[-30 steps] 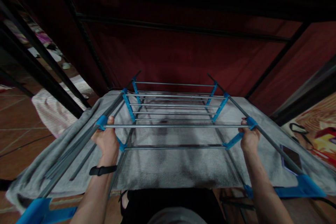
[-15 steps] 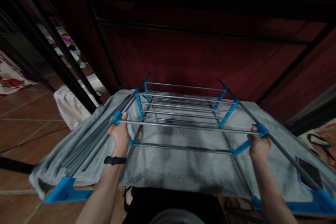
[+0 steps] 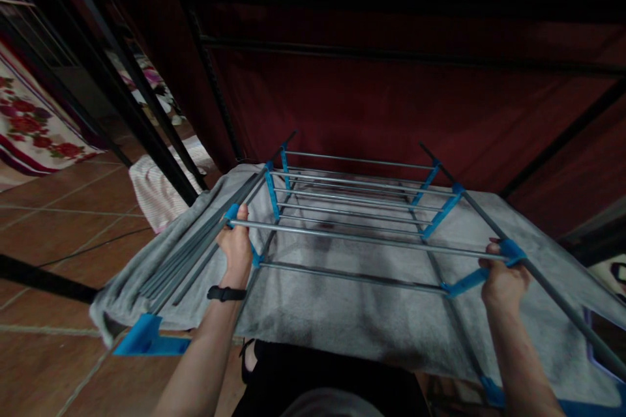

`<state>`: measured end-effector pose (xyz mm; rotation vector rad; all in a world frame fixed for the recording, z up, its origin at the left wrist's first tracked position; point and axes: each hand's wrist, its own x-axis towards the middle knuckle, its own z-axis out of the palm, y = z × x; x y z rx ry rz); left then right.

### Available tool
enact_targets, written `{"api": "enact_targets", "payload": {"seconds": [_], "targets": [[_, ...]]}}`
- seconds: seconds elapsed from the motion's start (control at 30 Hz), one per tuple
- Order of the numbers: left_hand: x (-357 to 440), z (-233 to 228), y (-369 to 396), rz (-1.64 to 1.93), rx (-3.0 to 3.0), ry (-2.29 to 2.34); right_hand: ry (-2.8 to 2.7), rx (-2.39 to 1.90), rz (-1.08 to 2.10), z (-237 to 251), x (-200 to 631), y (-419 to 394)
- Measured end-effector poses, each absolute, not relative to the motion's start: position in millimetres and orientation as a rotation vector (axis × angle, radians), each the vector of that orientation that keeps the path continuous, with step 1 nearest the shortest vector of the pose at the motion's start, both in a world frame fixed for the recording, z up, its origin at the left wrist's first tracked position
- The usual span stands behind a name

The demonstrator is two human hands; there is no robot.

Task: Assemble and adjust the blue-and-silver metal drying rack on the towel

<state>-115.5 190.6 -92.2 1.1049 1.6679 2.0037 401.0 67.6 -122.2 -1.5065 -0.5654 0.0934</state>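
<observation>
A rack frame of grey metal tubes (image 3: 362,238) and blue plastic connectors lies on its side across a grey blanket. My left hand (image 3: 235,249), with a black band at the wrist, is closed around a blue connector (image 3: 231,214) on the frame's left side, thumb up by the tube end. On the opposite side, my right hand (image 3: 505,283) grips another blue connector (image 3: 513,252), its fingers partly hidden behind the tube. One cross tube spans between both hands. Several loose grey tubes (image 3: 200,247) lie bundled left of my left hand.
The grey blanket (image 3: 332,319) covers the low surface beneath the frame. Black metal posts (image 3: 117,85) stand at left, and a dark red panel (image 3: 372,104) rises behind. A purple-edged flat device (image 3: 594,339) lies at right. Striped cloth (image 3: 161,186) hangs beside the tiled floor (image 3: 53,234).
The view has turned slightly left, so the frame and blanket sit farther right in the picture. Both hands keep their hold on the same connectors.
</observation>
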Motion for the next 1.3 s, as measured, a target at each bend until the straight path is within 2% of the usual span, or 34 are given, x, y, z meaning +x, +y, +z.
{"api": "enact_targets", "payload": {"seconds": [0.2,0.37,0.5,0.63,0.8,0.97,1.3], "targets": [[-119,-105,186,2.004,1.209,1.713,-0.601,-1.470,0.051,-129,404,69],[-118,-136,145,2.015,1.376,1.913,-0.652,-1.539,-0.026,-133,406,68],[-102,-152,107,2.017,1.888,1.946,-0.646,-1.565,-0.029,-134,408,69],[-80,-139,101,1.851,2.486,1.702,-0.604,-1.570,0.004,-128,405,68],[-66,-114,122,1.488,2.802,1.610,-0.555,-1.576,0.049,-113,393,65],[-67,-105,139,1.181,2.926,1.481,-0.524,-1.514,0.055,-117,395,67],[-73,-88,147,1.063,2.998,1.396,-0.546,-1.525,0.041,-127,406,67]]}}
